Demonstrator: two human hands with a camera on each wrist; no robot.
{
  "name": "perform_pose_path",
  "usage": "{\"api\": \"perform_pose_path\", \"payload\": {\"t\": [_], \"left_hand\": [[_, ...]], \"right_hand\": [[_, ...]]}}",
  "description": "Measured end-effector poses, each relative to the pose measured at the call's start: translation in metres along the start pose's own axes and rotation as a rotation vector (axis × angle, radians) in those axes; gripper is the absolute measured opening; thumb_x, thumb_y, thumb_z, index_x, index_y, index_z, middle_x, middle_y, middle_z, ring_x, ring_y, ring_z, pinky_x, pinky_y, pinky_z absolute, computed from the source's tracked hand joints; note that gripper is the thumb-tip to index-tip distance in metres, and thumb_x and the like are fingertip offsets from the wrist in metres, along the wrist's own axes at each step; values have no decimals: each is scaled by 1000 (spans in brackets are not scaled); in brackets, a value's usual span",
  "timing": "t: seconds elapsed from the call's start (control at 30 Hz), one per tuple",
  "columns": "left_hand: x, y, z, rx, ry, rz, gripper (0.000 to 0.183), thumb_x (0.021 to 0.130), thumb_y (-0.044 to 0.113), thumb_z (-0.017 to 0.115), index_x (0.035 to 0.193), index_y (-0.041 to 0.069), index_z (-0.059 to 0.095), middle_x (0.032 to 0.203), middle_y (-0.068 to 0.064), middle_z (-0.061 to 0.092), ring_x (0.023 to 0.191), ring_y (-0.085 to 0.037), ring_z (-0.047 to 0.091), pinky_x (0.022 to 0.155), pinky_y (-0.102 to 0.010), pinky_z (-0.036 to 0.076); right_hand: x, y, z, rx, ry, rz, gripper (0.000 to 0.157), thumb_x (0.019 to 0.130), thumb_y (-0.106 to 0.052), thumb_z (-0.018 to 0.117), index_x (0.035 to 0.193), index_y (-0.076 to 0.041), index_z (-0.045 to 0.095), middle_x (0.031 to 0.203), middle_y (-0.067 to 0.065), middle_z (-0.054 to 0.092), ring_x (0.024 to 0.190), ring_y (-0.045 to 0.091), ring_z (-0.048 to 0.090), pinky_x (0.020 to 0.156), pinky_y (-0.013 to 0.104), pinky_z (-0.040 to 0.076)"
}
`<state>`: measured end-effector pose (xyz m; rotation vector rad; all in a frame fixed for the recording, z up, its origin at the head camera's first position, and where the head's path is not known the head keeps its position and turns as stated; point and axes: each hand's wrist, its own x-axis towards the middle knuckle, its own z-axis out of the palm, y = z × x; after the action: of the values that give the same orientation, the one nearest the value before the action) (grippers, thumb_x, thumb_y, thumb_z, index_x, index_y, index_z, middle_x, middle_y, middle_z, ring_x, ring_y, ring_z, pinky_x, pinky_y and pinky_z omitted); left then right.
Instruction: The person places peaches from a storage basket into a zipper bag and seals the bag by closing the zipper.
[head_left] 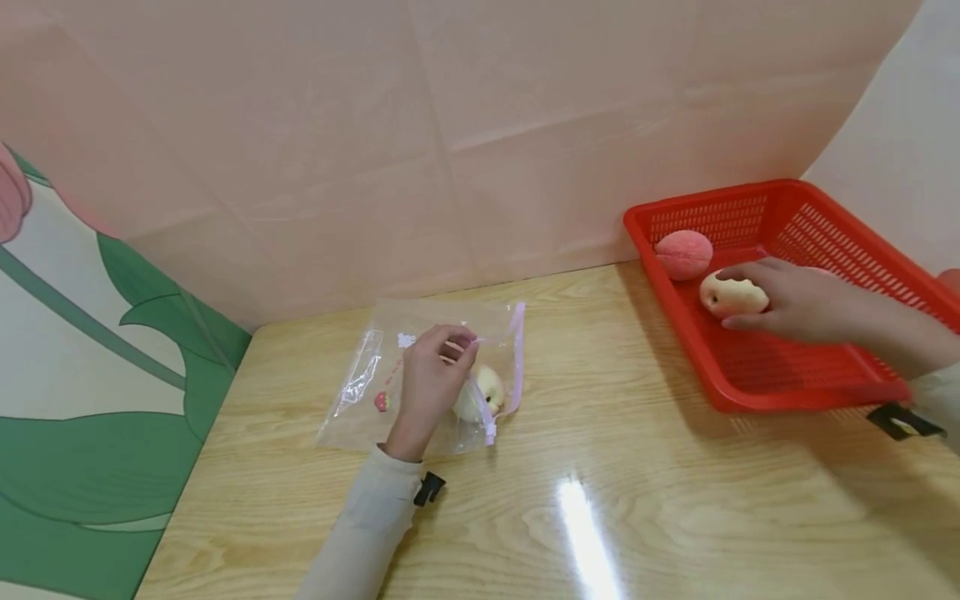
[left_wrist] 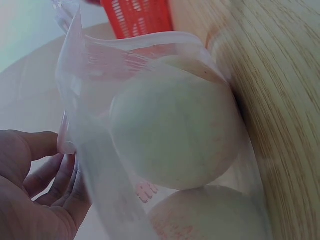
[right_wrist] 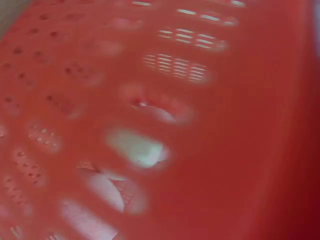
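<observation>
While a pale pink sheet (head_left: 337, 125) stands behind it, a wood-grain tabletop (head_left: 600, 367) carries a red basket (head_left: 810, 399) on the right and, well apart to its left, a clear bag (head_left: 375, 375) whose lilac zip edge (head_left: 518, 350) faces the basket. Near the bag's mouth, the left hand (head_left: 435, 371) pinches the plastic between thumb and fingertips. The right hand (head_left: 806, 304) is inside the basket, gripping a cream fruit (head_left: 738, 297) with the thumb on one side and fingers over the other. A pink fruit (head_left: 684, 254) rests in the basket's far left corner. Inside the bag lie a pale fruit (left_wrist: 175, 130) and a second fruit (left_wrist: 210, 215) touching it. One small slider (head_left: 491, 433) sits at the zip edge's near end.
</observation>
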<state>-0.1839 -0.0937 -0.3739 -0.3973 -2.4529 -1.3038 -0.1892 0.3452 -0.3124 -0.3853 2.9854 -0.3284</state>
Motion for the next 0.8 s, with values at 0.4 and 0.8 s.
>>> {"api": "perform_pose_path", "payload": {"t": [0.4, 0.8], "left_hand": [[0, 0, 0, -9, -1, -10, 8, 88, 8, 74, 95, 5, 72, 91, -10, 73, 75, -22, 71, 67, -25, 60], [0, -2, 0, -5, 9, 8, 9, 87, 8, 75, 95, 6, 72, 91, -10, 73, 74, -21, 71, 67, -26, 60]], "right_hand": [[-14, -4, -5, -110, -5, -14, 79, 79, -44, 81, 138, 0, 51, 129, 31, 54, 111, 44, 57, 87, 62, 49], [3, -1, -45, -147, -90, 5, 76, 88, -44, 72, 144, 0, 44, 140, 34, 46, 125, 52, 39, 94, 71, 41]]}}
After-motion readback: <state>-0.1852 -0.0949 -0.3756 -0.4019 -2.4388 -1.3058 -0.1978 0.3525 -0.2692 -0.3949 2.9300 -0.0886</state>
